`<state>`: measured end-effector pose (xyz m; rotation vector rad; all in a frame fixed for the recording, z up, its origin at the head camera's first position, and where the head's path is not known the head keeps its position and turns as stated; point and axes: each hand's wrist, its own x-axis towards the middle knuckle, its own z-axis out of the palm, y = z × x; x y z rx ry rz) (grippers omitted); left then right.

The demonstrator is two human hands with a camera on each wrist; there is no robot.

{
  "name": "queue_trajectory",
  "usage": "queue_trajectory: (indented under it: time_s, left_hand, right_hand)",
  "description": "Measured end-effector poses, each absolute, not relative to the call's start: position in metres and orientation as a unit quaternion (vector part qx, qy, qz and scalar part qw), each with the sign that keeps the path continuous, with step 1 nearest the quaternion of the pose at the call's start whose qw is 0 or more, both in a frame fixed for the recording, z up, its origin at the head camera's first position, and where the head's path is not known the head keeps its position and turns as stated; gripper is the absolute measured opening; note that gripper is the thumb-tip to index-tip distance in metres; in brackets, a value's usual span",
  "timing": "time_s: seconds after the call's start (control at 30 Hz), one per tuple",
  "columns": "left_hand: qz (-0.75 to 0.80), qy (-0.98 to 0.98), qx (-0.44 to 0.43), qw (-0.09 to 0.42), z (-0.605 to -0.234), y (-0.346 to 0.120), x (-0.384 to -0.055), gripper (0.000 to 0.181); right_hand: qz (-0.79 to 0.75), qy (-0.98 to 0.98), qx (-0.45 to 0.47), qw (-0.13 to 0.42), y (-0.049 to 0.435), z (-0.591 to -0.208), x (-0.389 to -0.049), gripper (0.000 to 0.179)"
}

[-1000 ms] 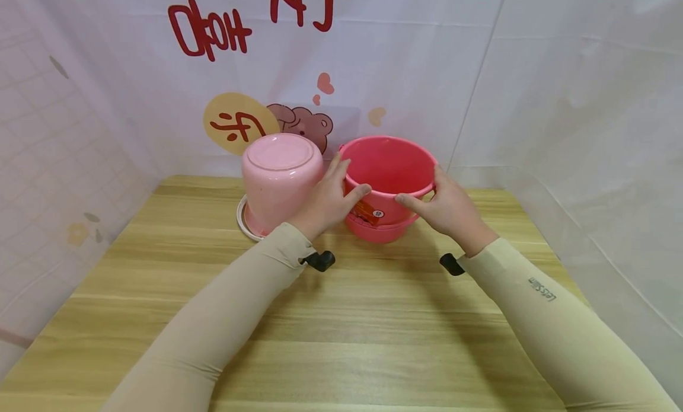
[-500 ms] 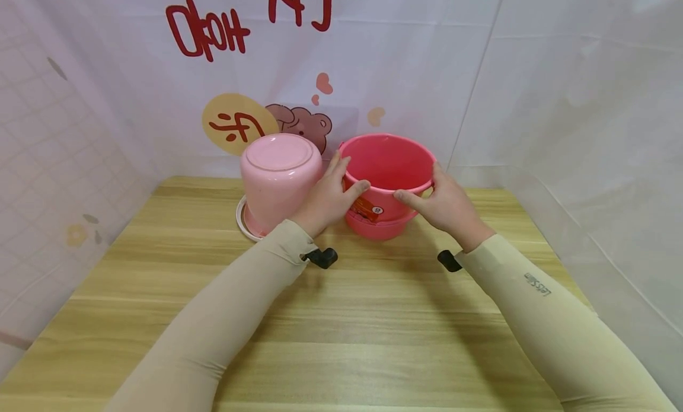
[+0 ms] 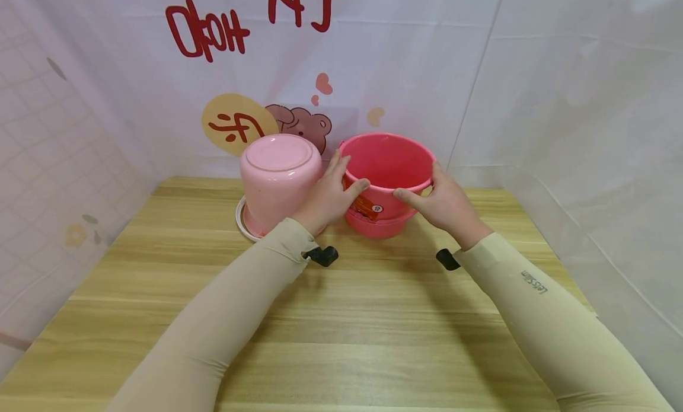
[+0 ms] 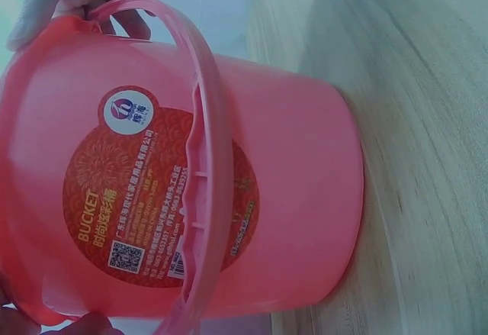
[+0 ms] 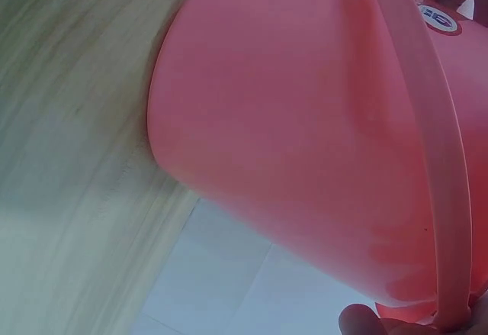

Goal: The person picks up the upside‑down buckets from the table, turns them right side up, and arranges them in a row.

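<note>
A wood-grain worktop (image 3: 341,353) meets a printed white backdrop (image 3: 416,62), its red lettering (image 3: 299,6) cut off at top. Right of upper centre, left hand (image 3: 328,195) and right hand (image 3: 450,204) grip the sides of the red bucket (image 3: 386,201), the right's fingers mostly hidden. The upturned pink pot (image 3: 280,187) is partly covered.

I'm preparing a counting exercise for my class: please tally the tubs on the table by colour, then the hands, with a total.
Bright pink tub: 1
Pale pink tub: 1
Left hand and right hand: 2
Total: 4
</note>
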<state>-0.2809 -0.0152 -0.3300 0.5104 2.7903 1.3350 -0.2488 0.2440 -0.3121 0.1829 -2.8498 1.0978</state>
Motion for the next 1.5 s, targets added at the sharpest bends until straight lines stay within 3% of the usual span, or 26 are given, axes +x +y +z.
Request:
queue_trajectory:
  time_s: [1.5]
  left_hand:
    - [0.449, 0.880, 0.156, 0.017, -0.328, -0.010, -0.292, 0.091]
  right_hand:
    - [0.375, -0.924, 0.053, 0.041, 0.246, -0.315, -0.261, 0.114]
